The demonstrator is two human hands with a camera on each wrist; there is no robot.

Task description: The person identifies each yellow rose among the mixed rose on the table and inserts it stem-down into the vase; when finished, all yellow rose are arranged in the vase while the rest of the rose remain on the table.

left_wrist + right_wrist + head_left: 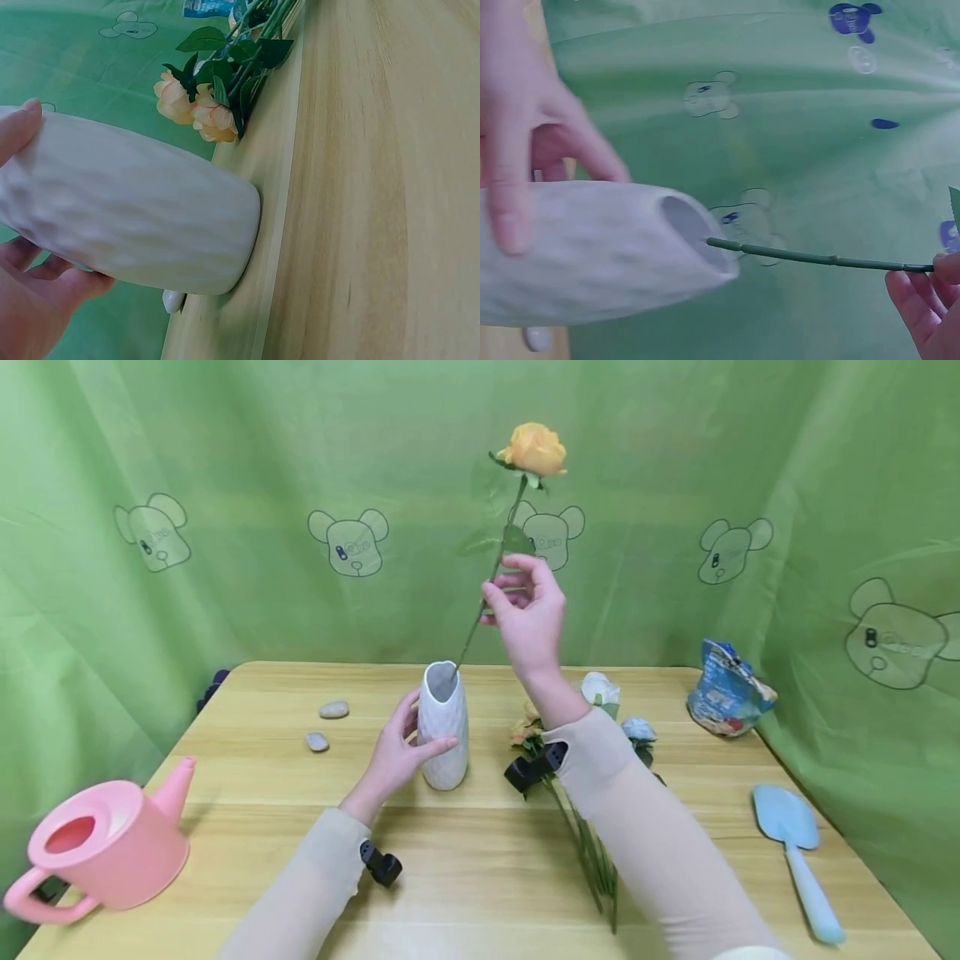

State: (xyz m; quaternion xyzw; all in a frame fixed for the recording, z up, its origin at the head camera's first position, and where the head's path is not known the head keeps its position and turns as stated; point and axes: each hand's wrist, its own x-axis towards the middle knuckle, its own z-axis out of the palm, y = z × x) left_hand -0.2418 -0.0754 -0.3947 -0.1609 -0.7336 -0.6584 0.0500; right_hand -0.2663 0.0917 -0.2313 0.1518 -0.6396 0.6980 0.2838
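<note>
From my end of the feed, I watched a single rose [534, 449] held high over the wooden table [247, 860]. Its bloom was pale orange-yellow, full and ruffled, with small green sepals beneath it and a green leaf [519, 541] partway down. The stem [787, 256] was thin, dark green and faintly knobbed at intervals, slanting down to a blunt tip at the mouth of the vase [452, 718]. I could not tell how far inside that tip reached.

The right hand [531, 610] pinched the stem between thumb and fingers, well below the bloom. The left hand [393, 743] was wrapped partway round the vase, thumb on one side and fingers on the other. I saw the vase standing upright on the table: white, tall, gently bulging, its wall softly dimpled and its rim cut in a slanted curve. More flowers [214, 120], some peach-coloured, lay to its right.
</note>
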